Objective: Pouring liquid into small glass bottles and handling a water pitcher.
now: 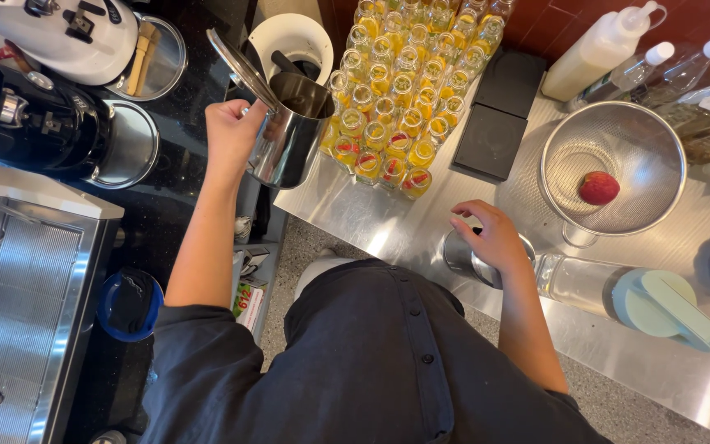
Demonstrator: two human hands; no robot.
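While left hand (230,131) grips steel pitcher (289,131), right hand (493,238) clasps metal cup (463,256), steel counter (371,218).

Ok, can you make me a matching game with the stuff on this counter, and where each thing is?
Things:
1. steel pot
2. red fruit
3. little glass bottles
4. round steel cup

Places:
A. under the right hand
B. in rows on the steel counter
C. in the left hand grip, lid up
D. inside the metal strainer

Pairs: 1-C, 2-D, 3-B, 4-A
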